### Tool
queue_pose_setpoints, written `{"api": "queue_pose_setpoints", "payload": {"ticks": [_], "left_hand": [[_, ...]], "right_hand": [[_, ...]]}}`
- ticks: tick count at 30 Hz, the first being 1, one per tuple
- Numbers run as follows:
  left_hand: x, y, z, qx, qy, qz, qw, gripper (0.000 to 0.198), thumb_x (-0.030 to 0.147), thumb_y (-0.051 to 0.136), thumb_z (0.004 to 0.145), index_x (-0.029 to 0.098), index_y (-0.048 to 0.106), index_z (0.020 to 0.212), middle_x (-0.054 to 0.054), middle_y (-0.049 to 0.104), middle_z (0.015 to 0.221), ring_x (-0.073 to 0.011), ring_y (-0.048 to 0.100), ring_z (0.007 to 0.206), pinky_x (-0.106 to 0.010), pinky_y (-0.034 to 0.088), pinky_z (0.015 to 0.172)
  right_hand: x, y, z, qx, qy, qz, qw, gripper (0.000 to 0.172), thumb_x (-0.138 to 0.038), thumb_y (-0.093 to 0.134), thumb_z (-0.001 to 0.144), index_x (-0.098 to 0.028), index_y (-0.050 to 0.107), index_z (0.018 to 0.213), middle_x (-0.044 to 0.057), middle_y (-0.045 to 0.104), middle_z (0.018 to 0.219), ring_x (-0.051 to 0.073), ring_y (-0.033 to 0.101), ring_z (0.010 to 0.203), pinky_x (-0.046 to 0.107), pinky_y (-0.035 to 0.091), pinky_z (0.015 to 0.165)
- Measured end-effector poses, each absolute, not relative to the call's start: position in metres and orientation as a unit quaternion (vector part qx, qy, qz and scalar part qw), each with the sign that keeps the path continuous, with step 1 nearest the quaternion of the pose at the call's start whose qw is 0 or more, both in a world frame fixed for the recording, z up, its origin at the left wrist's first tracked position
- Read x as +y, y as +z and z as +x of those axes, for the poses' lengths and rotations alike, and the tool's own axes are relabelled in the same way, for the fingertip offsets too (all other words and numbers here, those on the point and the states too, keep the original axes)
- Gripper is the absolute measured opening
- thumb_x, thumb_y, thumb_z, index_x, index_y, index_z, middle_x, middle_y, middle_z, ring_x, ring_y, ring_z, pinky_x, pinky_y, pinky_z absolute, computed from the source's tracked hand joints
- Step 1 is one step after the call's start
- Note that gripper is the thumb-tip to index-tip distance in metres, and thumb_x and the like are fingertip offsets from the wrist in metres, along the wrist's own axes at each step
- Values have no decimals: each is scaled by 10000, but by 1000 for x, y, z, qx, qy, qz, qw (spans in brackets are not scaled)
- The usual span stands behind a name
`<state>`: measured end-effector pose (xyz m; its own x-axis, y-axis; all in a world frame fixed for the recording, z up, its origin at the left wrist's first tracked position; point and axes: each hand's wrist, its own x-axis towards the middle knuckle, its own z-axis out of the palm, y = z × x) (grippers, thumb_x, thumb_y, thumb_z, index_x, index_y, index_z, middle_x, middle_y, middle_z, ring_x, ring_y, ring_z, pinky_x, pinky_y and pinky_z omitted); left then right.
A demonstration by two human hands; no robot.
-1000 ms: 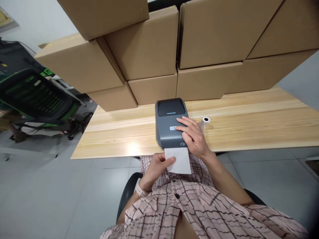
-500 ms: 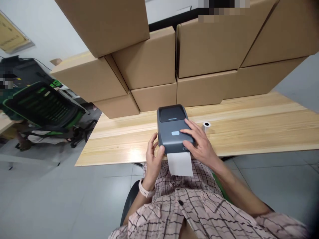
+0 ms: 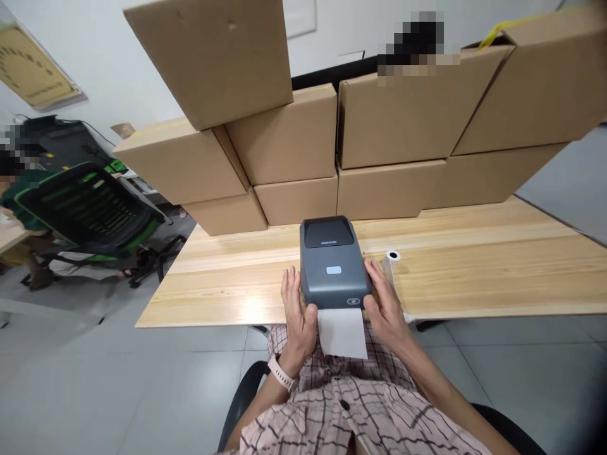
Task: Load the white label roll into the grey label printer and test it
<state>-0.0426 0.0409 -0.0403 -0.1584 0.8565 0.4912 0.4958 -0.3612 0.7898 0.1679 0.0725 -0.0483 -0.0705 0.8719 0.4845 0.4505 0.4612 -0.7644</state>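
A dark grey label printer (image 3: 333, 262) stands near the front edge of the wooden table (image 3: 227, 268). White paper (image 3: 342, 333) hangs from its front, over the table edge. My left hand (image 3: 300, 319) is at the printer's left side, thumb by the front left corner and fingers apart. On the right side, my right hand (image 3: 385, 309) rests against the printer with its thumb at the front right corner and fingers spread. Just behind the right hand stands a white paper roll (image 3: 392, 256), its loose strip running down toward the table edge.
Stacked cardboard boxes (image 3: 396, 117) line the table's back, with one more box (image 3: 213, 63) on top at the left. An office chair (image 3: 90, 205) and a seated person are at far left. Part of another person's head shows behind the boxes.
My right hand has moved off the printer's top to its right side. My left hand stays at the left side. The view has tilted up, so more of the boxes shows.
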Motion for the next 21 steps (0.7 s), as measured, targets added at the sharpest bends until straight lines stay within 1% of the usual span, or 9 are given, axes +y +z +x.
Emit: {"api": "queue_pose_setpoints", "payload": {"ticks": [4, 7, 9, 11, 13, 14, 16, 18, 21], "left_hand": [[42, -30, -39, 531, 560, 607, 190, 654, 621, 297, 1087, 332, 378, 1668, -72, 319, 1785, -296, 181, 1693, -577, 186, 1369], [56, -15, -44, 508, 587, 600, 192, 670, 648, 256, 1082, 328, 433, 1644, -50, 380, 1760, -277, 226, 1683, -526, 225, 1370], [75, -1, -50, 484, 607, 599, 196, 662, 654, 277, 1079, 321, 493, 1609, -52, 450, 1721, -269, 289, 1662, -511, 246, 1366], [99, 15, -58, 454, 637, 584, 218, 620, 614, 284, 1093, 307, 572, 1549, -66, 545, 1652, -262, 419, 1597, -513, 273, 1354], [124, 26, -66, 452, 639, 567, 257, 552, 584, 419, 1074, 280, 632, 1482, -94, 600, 1597, -267, 502, 1537, -505, 336, 1323], [134, 29, -69, 461, 642, 547, 275, 526, 559, 511, 1046, 264, 644, 1460, -111, 610, 1583, -274, 522, 1520, -502, 365, 1304], [149, 28, -72, 496, 634, 511, 301, 515, 487, 654, 973, 230, 655, 1419, -148, 632, 1545, -297, 561, 1478, -510, 417, 1257], [153, 20, -71, 539, 600, 488, 334, 547, 402, 746, 892, 201, 658, 1393, -176, 632, 1536, -319, 577, 1454, -510, 451, 1216], [148, 6, -69, 562, 546, 480, 394, 601, 331, 787, 822, 169, 657, 1386, -189, 656, 1500, -324, 633, 1363, -478, 526, 1121]], "right_hand": [[73, -35, 175, -718, 214, -461, 475, 648, -569, 356, 1109, -340, 291, 1712, 70, 367, 1757, 327, 309, 1645, 611, 307, 1326], [82, -5, 181, -747, 197, -448, 450, 712, -660, 304, 1087, -351, 240, 1726, 75, 365, 1757, 347, 325, 1635, 628, 327, 1312], [98, 21, 182, -768, 175, -436, 436, 769, -727, 269, 1061, -357, 201, 1732, 80, 357, 1760, 354, 322, 1635, 647, 309, 1314], [122, 47, 179, -781, 154, -419, 437, 811, -763, 244, 1043, -347, 165, 1736, 83, 282, 1790, 349, 257, 1660, 651, 258, 1331], [153, 69, 173, -782, 138, -404, 454, 846, -777, 226, 1036, -311, 132, 1737, 98, 181, 1818, 343, 180, 1682, 643, 211, 1345], [170, 78, 168, -779, 136, -400, 464, 857, -777, 220, 1037, -295, 108, 1737, 109, 154, 1822, 341, 173, 1683, 637, 212, 1345], [202, 93, 161, -772, 141, -401, 472, 860, -766, 207, 1043, -286, 39, 1736, 124, 185, 1814, 336, 227, 1671, 621, 250, 1334], [232, 104, 156, -770, 143, -414, 463, 853, -761, 191, 1044, -300, -10, 1733, 115, 229, 1804, 339, 277, 1654, 611, 289, 1320], [272, 113, 153, -766, 133, -429, 460, 861, -787, 188, 1029, -317, 26, 1732, 95, 216, 1809, 362, 256, 1659, 624, 275, 1317]]}}
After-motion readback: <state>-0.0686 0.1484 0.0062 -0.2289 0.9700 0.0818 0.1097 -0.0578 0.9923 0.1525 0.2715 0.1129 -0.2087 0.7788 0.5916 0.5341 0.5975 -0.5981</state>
